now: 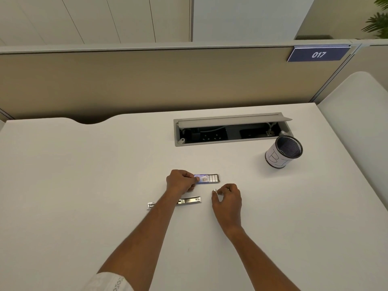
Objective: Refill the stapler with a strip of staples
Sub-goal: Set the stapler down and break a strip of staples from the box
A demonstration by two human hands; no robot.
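A small blue-and-white staple box (203, 178) lies on the white desk (84, 175) with its inner tray slid out to the right, showing rows of staples (213, 178). My left hand (181, 181) pinches the box's left end. My right hand (227, 198), just right of and below the box, holds a short strip of staples (214, 192) between thumb and fingertips. The metal stapler (189, 200) lies opened out flat below the box, and my left forearm crosses over its middle.
A black mesh pen cup (283, 152) with a white paper wrap stands at the right. An open cable hatch (231, 131) with sockets sits behind it. A beige partition (147, 80) bounds the desk's back edge.
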